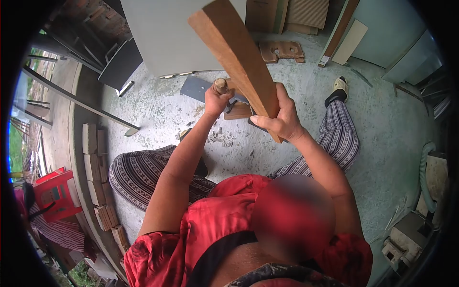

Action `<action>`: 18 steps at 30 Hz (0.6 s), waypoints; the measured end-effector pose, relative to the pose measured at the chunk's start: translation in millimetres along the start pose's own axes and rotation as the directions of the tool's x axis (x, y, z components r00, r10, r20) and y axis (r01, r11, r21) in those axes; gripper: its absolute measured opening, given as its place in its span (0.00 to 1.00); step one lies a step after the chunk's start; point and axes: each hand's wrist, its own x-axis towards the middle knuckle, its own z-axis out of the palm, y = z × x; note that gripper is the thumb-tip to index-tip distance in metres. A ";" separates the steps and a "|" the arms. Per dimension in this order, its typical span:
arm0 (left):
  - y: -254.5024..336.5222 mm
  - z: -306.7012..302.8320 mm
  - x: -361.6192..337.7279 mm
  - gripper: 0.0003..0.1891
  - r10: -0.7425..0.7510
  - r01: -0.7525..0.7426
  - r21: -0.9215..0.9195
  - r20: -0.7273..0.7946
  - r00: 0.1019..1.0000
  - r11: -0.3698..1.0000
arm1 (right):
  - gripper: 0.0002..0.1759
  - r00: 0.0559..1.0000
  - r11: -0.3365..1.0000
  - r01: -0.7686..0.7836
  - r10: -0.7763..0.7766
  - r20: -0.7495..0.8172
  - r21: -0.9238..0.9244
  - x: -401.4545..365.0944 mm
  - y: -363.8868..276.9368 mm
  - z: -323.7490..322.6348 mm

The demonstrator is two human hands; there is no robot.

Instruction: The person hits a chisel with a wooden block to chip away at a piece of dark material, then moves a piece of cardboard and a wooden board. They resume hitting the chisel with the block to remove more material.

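A long, thick piece of brown wood slants up and away from my body. My right hand is closed round its lower end, with the thumb across the near face. My left hand, to the left of the wood, is wrapped round a wooden handle whose rounded end sticks up. A dark metal part shows just right of that fist; the rest of the tool is hidden. Beneath the hands lie a wooden block and a grey board on the floor.
Chips lie scattered on the concrete floor between my legs. A cut brown board lies farther off. Blocks line the left edge near a red plastic chair. A grey metal leg slants across the left. A machine stands lower right.
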 end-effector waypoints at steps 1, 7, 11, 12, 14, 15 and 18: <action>2.5 -1.7 -0.2 0.13 0.004 -0.004 0.003 0.004 1.000 1.000 | 0.36 1.000 1.000 0.003 -0.003 -0.006 0.002 0.3 4.1 -1.2; -3.2 -0.9 2.7 0.13 -0.074 0.075 -0.043 0.036 0.997 0.996 | 0.35 0.885 0.796 -0.315 0.443 0.144 -0.517 3.2 24.0 -5.9; 4.1 -0.6 -2.7 0.12 -0.055 0.056 -0.032 0.036 0.998 0.998 | 0.36 0.964 0.935 -0.226 0.255 0.072 -0.272 1.4 13.7 -14.3; 6.5 0.3 -2.5 0.12 -0.064 0.065 -0.001 0.031 0.997 0.998 | 0.37 0.970 0.949 -0.221 0.239 0.055 -0.227 2.8 10.5 -16.8; 10.3 1.3 -1.4 0.12 -0.073 0.072 0.029 0.034 0.997 0.997 | 0.37 0.968 0.954 -0.234 0.248 0.050 -0.188 3.1 8.0 -18.0; 9.2 0.3 -1.2 0.11 -0.083 0.081 0.062 0.031 0.996 0.995 | 0.37 0.966 0.958 -0.245 0.255 0.050 -0.147 3.1 8.0 -16.7; 4.6 6.3 -1.8 0.11 -0.026 0.029 -0.076 0.030 0.999 0.997 | 0.36 0.969 0.949 -0.224 0.240 0.050 -0.223 2.4 9.8 -13.7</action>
